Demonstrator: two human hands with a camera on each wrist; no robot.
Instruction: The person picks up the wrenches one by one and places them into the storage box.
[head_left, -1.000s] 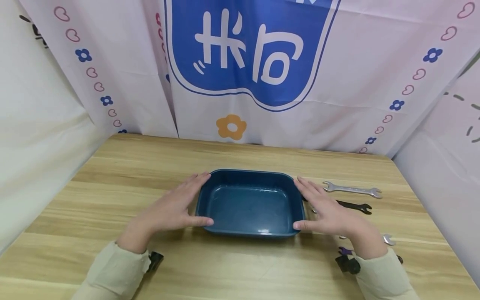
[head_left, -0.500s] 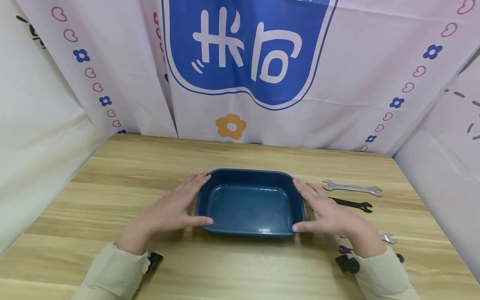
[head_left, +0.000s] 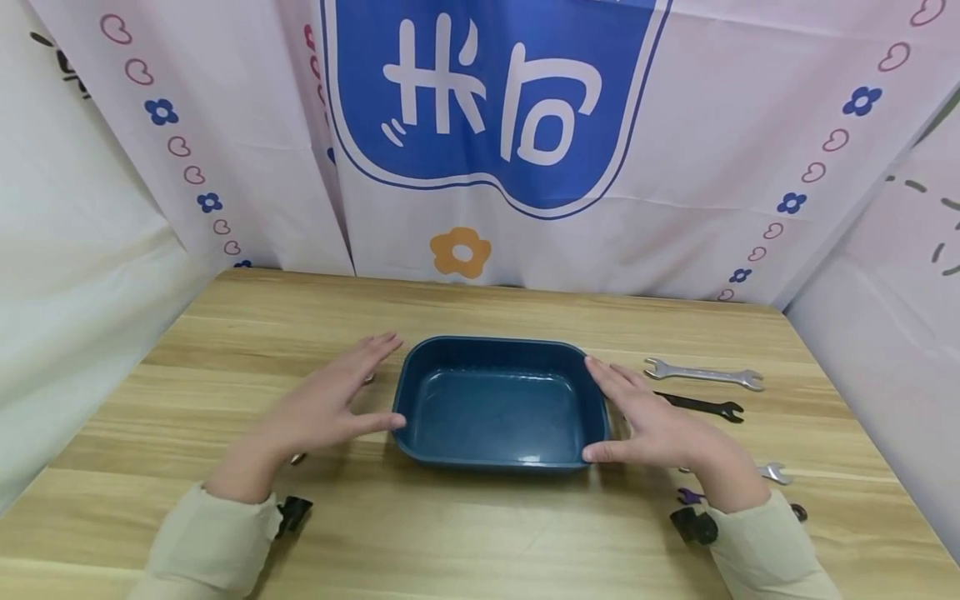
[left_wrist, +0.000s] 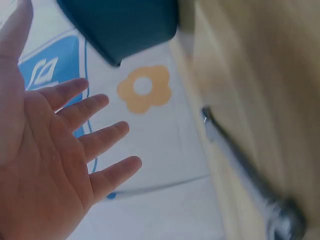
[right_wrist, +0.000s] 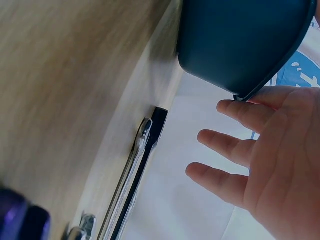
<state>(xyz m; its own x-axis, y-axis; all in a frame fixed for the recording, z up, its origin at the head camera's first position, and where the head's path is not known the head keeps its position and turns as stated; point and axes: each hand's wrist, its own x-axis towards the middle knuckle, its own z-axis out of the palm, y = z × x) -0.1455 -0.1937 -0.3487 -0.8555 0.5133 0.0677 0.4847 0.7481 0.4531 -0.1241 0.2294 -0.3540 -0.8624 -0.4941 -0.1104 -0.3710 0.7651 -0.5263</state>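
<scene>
A dark teal rectangular basin [head_left: 498, 417] stands upright on the wooden table [head_left: 465, 542], with nothing in it. My left hand [head_left: 318, 408] is spread beside its left end, palm toward it. In the left wrist view the four fingers [left_wrist: 112, 177] are straight and apart from the basin; the thumb tip lies close to the rim, and contact cannot be told. My right hand [head_left: 652, 421] rests straight fingertips and thumb on the right end's rim. A metal wrench-like tool [left_wrist: 245, 172] lies below my left hand, mostly hidden in the head view.
Right of the basin lie a silver open-ended wrench [head_left: 705, 375], a black wrench [head_left: 705, 406], another silver wrench [head_left: 776, 473] and a purple-ended one [head_left: 688, 497], partly under my right arm. A printed cloth [head_left: 570, 250] hangs behind the table's far edge.
My left hand has let go of the basin's left end and moved left. Bits of metal now show beside it. The right hand and the basin stay about where they were.
</scene>
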